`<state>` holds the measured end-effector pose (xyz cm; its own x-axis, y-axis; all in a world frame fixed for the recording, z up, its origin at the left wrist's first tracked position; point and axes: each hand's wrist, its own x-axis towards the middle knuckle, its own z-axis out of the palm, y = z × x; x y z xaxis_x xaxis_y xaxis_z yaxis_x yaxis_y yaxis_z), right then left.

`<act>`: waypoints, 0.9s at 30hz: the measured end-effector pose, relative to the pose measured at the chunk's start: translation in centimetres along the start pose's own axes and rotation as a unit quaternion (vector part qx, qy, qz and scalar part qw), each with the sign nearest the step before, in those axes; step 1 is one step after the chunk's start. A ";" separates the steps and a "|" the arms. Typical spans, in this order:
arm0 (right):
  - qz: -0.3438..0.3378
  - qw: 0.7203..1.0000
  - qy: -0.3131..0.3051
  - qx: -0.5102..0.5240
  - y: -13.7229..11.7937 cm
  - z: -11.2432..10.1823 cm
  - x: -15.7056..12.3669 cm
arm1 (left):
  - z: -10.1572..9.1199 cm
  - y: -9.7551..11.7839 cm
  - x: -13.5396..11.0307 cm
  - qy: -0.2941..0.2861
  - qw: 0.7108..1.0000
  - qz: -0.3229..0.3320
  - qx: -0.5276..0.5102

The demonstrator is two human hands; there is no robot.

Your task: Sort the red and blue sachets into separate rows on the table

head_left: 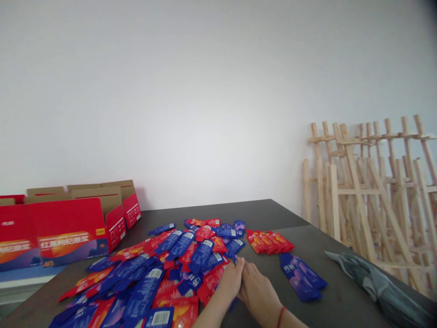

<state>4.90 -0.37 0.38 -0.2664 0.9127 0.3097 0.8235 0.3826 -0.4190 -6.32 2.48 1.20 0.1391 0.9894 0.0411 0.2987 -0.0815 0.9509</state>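
My left hand (232, 276) and my right hand (255, 288) meet at the right edge of a heap of pouches. Both are closed around a blue pouch (235, 259), mostly hidden, with small blue bits showing above and below the fingers. Left of them spreads the mixed heap of red pouches (167, 291) and blue pouches (145, 296), lying at all angles. Beyond my right hand, several red pouches (269, 241) overlap in a neat row. Nearer, to the right, a few blue pouches (300, 278) overlap in a smaller group.
Open red cartons (70, 228) stand at the left. A dark grey table (262, 212) carries the pouches. Crumpled dark plastic wrap (378, 287) lies along its right side. Several wooden easels (355, 191) lean by the white wall (218, 100) on the right.
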 end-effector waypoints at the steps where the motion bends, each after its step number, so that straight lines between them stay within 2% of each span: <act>1: -0.020 1.000 0.002 0.012 0.1 0.1 -0.3 | 0.0 -0.6 0.4 0.023 0.999 0.026 -0.009; 3: -0.015 0.997 0.022 0.066 0.9 0.3 -0.6 | -0.2 -1.7 0.9 0.042 0.998 0.048 -0.017; 5: 0.047 0.989 0.028 0.138 2.3 0.3 -0.3 | -0.4 -2.5 1.0 0.034 0.998 0.026 -0.049; 7: 0.116 0.972 -0.025 0.201 3.5 0.2 0.2 | -0.4 -2.9 1.1 0.032 0.995 0.014 -0.089; 9: 0.140 0.954 -0.101 0.246 4.2 0.1 0.5 | -0.3 -3.1 1.2 0.030 0.993 0.014 -0.114; 10: 0.141 0.947 -0.120 0.263 4.3 0.0 0.5 | -0.3 -3.1 1.3 0.028 0.993 0.014 -0.117; 12: 0.134 0.939 -0.113 0.296 4.3 0.0 0.2 | -0.4 -2.9 1.6 0.033 0.994 0.010 -0.105; 14: 0.133 0.931 -0.108 0.323 4.2 0.0 -0.3 | -0.8 -2.7 2.0 0.058 0.994 0.016 -0.087; 17: 0.104 0.908 -0.145 0.380 4.3 0.1 -1.1 | -1.3 -2.5 2.4 0.105 0.992 0.039 -0.062; 20: 0.081 0.890 -0.150 0.423 4.4 0.3 -1.4 | -1.3 -2.5 2.5 0.123 0.991 0.049 -0.023; 23: 0.100 0.896 -0.128 0.413 4.5 0.5 -1.4 | -1.4 -2.3 2.3 0.114 0.991 0.065 0.029; 27: 0.158 0.919 -0.131 0.336 5.9 -0.2 -1.9 | -2.2 -1.6 1.7 0.123 0.980 0.134 0.084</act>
<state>10.32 0.11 -2.50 -0.2512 0.9631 -0.0964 0.4088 0.0154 -0.9125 -8.62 4.52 0.45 0.0083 0.9269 0.3753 0.4366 -0.3410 0.8325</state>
